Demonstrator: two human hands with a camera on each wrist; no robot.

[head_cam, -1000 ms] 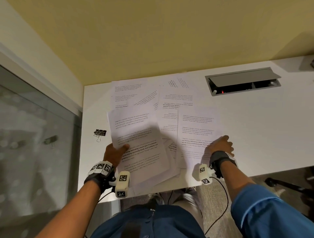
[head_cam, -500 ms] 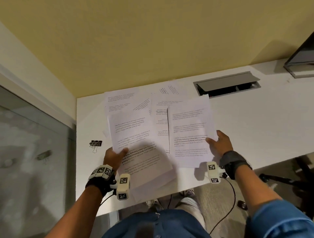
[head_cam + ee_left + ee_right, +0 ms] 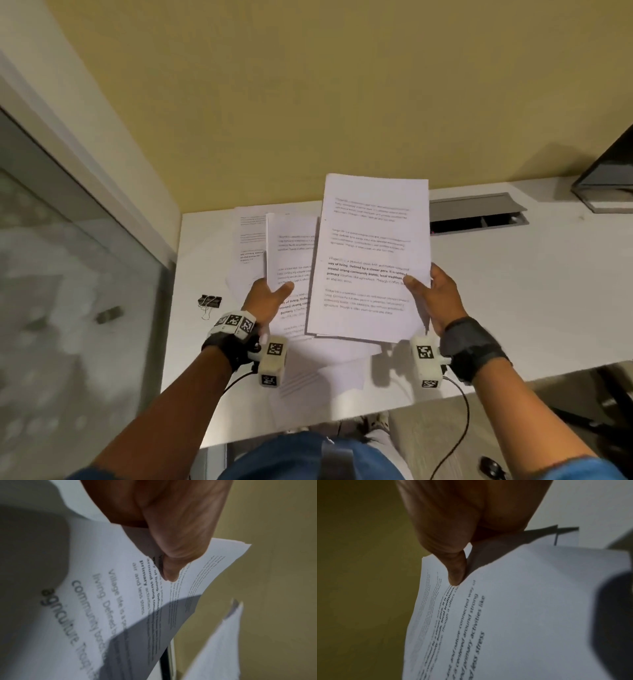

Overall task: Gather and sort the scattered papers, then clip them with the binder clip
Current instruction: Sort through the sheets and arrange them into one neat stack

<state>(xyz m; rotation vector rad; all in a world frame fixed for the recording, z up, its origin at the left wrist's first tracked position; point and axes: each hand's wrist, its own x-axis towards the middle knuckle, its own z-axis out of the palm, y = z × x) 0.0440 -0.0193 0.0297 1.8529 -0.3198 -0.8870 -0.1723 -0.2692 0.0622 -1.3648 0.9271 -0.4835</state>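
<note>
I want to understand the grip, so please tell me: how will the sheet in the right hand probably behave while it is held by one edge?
The sheet is probably floppy: the right wrist view shows it curving below the thumb. It seems light, since the right hand lifts it with a pinch. It may slide against the left hand's paper.

The sheet under the left thumb reads "Village life is a", "community", "agriculture"; the sheet below the right thumb reads "nature-connected way of", "less stress".

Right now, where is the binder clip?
In the head view the binder clip lies on the white desk, untouched, just left of the left hand and the papers it holds.
</note>
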